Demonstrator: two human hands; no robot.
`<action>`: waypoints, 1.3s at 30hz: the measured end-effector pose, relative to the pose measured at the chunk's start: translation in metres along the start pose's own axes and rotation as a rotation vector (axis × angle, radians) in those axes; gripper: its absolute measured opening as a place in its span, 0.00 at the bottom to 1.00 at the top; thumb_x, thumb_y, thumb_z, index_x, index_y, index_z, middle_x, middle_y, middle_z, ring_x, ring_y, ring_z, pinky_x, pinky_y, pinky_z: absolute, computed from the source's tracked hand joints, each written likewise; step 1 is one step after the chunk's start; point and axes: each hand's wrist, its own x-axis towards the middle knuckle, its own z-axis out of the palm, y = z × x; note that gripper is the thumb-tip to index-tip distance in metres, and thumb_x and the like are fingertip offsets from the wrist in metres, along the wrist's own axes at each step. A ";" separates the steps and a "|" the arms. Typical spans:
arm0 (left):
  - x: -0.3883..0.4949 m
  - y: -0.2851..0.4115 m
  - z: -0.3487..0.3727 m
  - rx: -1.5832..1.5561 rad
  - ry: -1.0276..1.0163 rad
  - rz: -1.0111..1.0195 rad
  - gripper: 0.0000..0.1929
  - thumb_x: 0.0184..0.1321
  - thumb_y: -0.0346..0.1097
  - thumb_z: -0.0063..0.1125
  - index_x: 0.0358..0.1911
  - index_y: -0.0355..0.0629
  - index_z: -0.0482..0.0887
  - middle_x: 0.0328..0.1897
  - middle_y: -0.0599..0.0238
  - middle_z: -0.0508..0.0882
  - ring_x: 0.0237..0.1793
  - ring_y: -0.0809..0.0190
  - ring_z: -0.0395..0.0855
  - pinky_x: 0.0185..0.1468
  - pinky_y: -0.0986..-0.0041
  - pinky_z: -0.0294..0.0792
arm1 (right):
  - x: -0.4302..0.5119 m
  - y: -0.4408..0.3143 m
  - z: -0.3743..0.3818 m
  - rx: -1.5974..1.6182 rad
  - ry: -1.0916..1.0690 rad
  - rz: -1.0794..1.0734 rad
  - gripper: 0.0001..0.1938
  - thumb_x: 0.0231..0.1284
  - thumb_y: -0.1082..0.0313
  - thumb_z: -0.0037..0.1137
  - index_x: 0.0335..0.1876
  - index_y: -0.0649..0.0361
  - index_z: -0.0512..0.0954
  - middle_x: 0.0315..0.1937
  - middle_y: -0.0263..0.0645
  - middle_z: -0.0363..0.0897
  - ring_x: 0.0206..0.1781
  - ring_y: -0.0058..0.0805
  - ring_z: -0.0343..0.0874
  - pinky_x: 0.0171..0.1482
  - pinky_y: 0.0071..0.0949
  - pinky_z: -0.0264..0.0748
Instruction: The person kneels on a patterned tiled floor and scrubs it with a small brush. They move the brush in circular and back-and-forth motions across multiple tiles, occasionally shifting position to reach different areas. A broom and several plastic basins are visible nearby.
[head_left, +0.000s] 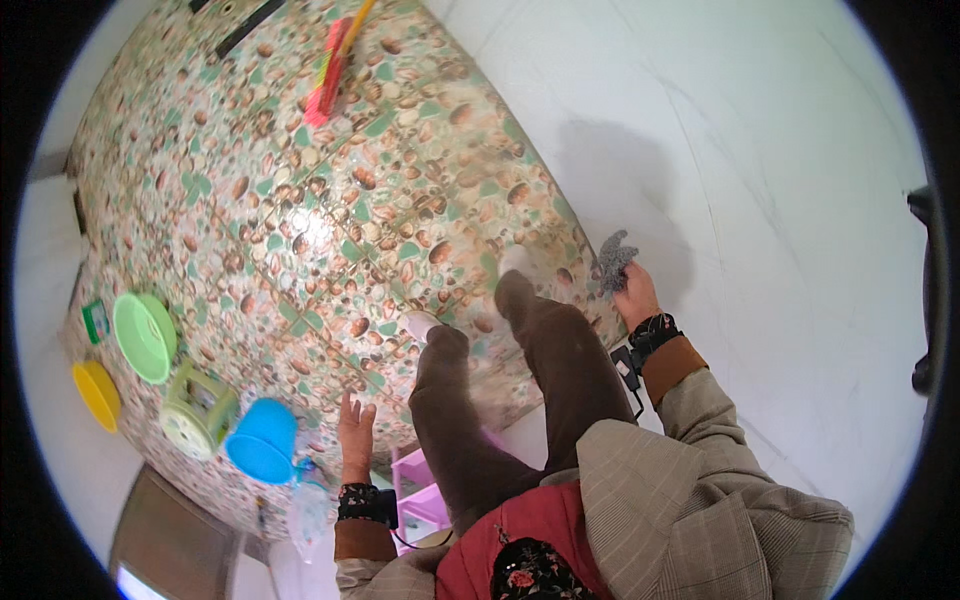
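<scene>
My right hand (636, 297) holds a crumpled grey scouring pad or cloth (616, 259) close against the white marbled wall (757, 262), low down where the wall meets the floor. Which of the two it is, I cannot tell. On the other side my left hand (357, 433) hangs free over the floor, fingers apart and nothing in them. A blue bucket (262, 442) is the nearest thing to that hand, on its left. Between my hands are my legs in brown trousers, with light-coloured shoes on the pebble-patterned tile floor (300, 232).
A red push broom (330, 79) with a yellow handle rests at the far end. Along the left stand a pale green stool (196, 412), a green basin (145, 337), a yellow basin (97, 396) and a small green packet (96, 322). Behind my legs is a pink shelf rack (420, 495).
</scene>
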 end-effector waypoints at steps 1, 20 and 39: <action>-0.001 0.013 0.000 0.001 -0.026 0.013 0.37 0.58 0.32 0.55 0.67 0.34 0.48 0.67 0.44 0.59 0.67 0.51 0.59 0.60 0.68 0.63 | -0.013 0.017 0.002 0.006 0.000 0.037 0.14 0.47 0.78 0.49 0.43 0.70 0.74 0.43 0.50 0.74 0.48 0.43 0.73 0.49 0.36 0.70; 0.069 0.171 -0.010 0.602 -0.407 0.101 0.37 0.59 0.34 0.54 0.68 0.35 0.47 0.71 0.49 0.53 0.67 0.50 0.58 0.63 0.67 0.59 | -0.210 0.048 0.128 0.435 0.481 0.617 0.09 0.45 0.76 0.50 0.34 0.68 0.73 0.37 0.54 0.73 0.42 0.56 0.70 0.42 0.43 0.69; 0.055 0.209 0.036 1.142 -0.677 0.157 0.34 0.59 0.31 0.53 0.66 0.30 0.49 0.69 0.48 0.57 0.64 0.56 0.61 0.62 0.69 0.61 | -0.341 -0.082 0.296 0.377 0.499 0.883 0.15 0.37 0.75 0.54 0.37 0.68 0.74 0.41 0.54 0.73 0.47 0.54 0.70 0.49 0.40 0.69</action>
